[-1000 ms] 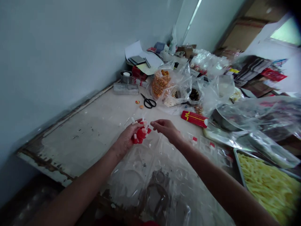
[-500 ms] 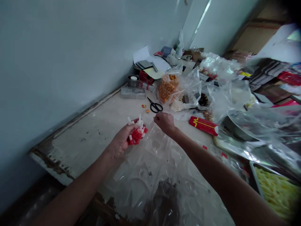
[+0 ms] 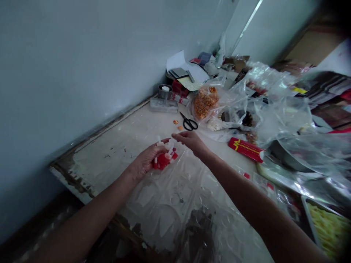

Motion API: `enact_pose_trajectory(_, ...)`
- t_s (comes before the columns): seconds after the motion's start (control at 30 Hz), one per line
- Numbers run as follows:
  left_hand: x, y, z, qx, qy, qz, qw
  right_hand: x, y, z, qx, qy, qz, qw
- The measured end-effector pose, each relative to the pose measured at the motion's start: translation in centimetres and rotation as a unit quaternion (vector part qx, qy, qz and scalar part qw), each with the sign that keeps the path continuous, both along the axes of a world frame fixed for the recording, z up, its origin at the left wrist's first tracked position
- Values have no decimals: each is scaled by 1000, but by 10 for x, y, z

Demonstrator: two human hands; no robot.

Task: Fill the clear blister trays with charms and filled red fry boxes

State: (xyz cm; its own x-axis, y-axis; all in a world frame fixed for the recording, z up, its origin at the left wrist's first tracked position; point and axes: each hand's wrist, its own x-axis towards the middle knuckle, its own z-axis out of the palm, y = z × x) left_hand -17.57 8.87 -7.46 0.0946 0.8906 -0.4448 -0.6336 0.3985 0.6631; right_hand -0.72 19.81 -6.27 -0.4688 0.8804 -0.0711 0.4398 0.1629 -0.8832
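My left hand (image 3: 149, 157) is closed around a cluster of small red and white plastic pieces (image 3: 163, 160), several white stubs poking out of the top. Close beside it, my right hand (image 3: 189, 140) is pinched shut at the fingertips, just above the pieces; what it grips is too small to make out. Under both forearms spreads clear moulded plastic (image 3: 164, 212) over the worn white tabletop (image 3: 109, 142). Black-handled scissors (image 3: 189, 123) lie just beyond my right hand, near two small orange round bits (image 3: 179, 128).
Behind the scissors stands a bag of orange pieces (image 3: 204, 104). A red carton sleeve (image 3: 246, 149) lies to the right, near a metal tray of pale yellow strips (image 3: 326, 226). A clear box (image 3: 163, 105) sits near the wall. Plastic bags (image 3: 287, 113) crowd the back right.
My right hand has moved left, from apart to close beside the pieces in my left hand. The view has swung slightly, so the table things appear further right.
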Motion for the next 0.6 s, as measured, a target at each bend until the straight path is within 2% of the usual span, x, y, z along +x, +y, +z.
enact_pose_trajectory(0.07,5,-3,2,7,4,-4,1000,-9,-5,0,-121,79,8,989)
enact_pose_trajectory(0.13,8,-5,1,0,8,-1,1000,-11,-9,-5,-207,114,-22,971)
enact_pose_trajectory(0.2,7,-6,-3,-15,8,-4,1000,-8,-9,-9,-250,135,-50,958)
enact_pose_trajectory(0.23,4,-5,-6,-24,8,-9,1000,-6,-7,-9,-246,149,-62,956)
enact_pose_trajectory(0.33,-9,1,-9,-51,26,-23,998,-7,10,-7,-146,196,-105,964)
enact_pose_trajectory(0.4,-21,5,-6,-63,56,-18,996,-15,30,-7,-26,214,-137,967)
enact_pose_trajectory(0.47,-33,8,-1,-60,81,-2,995,-27,49,-14,108,179,-148,967)
enact_pose_trajectory(0.53,-43,10,5,-52,87,23,995,-37,64,-27,234,74,-102,964)
enact_pose_trajectory(0.6,-51,12,8,-40,66,45,996,-44,69,-44,330,-64,-2,942)
